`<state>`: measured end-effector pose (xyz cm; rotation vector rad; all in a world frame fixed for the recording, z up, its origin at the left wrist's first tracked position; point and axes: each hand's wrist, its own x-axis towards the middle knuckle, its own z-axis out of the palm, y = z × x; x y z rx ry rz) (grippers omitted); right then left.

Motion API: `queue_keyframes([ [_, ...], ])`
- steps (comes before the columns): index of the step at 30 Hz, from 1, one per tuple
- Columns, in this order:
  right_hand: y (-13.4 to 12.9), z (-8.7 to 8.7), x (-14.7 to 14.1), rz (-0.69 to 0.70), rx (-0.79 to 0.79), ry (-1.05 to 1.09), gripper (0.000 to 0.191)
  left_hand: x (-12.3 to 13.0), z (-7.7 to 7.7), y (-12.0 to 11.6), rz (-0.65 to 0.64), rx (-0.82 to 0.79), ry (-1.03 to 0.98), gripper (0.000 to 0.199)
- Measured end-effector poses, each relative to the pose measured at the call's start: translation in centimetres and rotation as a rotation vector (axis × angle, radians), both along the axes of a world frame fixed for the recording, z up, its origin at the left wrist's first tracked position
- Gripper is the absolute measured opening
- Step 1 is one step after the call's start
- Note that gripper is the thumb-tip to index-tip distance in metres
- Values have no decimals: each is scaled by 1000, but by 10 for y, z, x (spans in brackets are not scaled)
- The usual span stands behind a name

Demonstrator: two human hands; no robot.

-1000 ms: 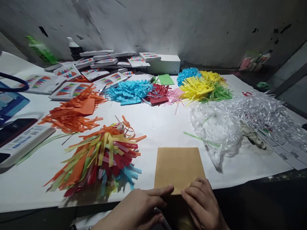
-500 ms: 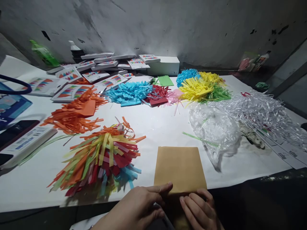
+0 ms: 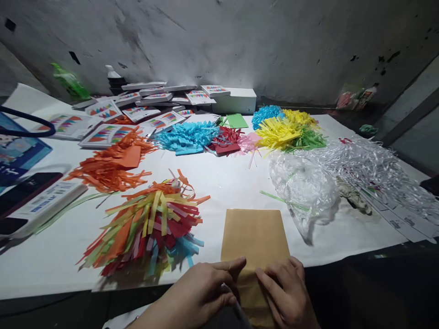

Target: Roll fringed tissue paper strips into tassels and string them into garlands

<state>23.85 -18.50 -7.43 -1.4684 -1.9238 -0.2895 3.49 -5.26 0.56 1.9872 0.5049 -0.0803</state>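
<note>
Brown paper [image 3: 255, 233]: lower middle of the frame, its far part flat on the white tabletop [image 3: 226, 183], its near part running past the front edge to the bottom of the frame.
Near part: in shadow a second ago, now lit and tan between my hands; I judge I have tipped it up towards the light.
Far part: hardly moved in the frame, so I judge my hold on the sheet is steady and the handling is all at the near end.
Left hand [image 3: 206, 285]: index fingertip laid on the paper's left side, the other fingers curled, thumb lower; I cannot tell whether the thumb pinches it from beneath.
Right hand [image 3: 286, 288]: fingers bunched close together on the paper's right side; half a second ago their tips sat a little lower in the frame. Any pinch underneath is hidden.
Multicoloured fringe bundle [image 3: 154, 228]: left of the paper, untouched, apart from both hands.
Clear plastic bag [image 3: 303, 180]: right of centre, beyond my right hand, also untouched.
</note>
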Motion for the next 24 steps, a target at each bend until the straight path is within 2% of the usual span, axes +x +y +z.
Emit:
queue_keyframes([
  [5, -8, -9, -9, -30, 150, 41, 22, -3, -4, -1, 17, 7, -41, 24],
  [8, -23, 0, -6, 19, 112, 139, 20, -3, -5, 0, 34, -10, -35, 23],
  [11, -28, 12, 1, -41, 110, 298, 23, -2, -3, 0, 46, -32, -16, 19],
  [13, -21, 16, 5, -104, 49, 263, 30, -1, 0, 1, 42, -56, -21, 18],
  [16, 6, 11, 14, -111, -115, 34, 46, -8, 5, 5, 84, -54, -57, 19],
  [19, 41, 2, 29, -128, -170, -92, 55, -28, 14, 15, 248, -44, -116, 23],
  [21, 63, 3, 41, -162, -167, -107, 59, -45, 23, 23, 398, -69, -152, 27],
  [24, 83, 25, 47, -187, -58, -24, 55, -66, 39, 31, 722, -112, -235, 37],
])
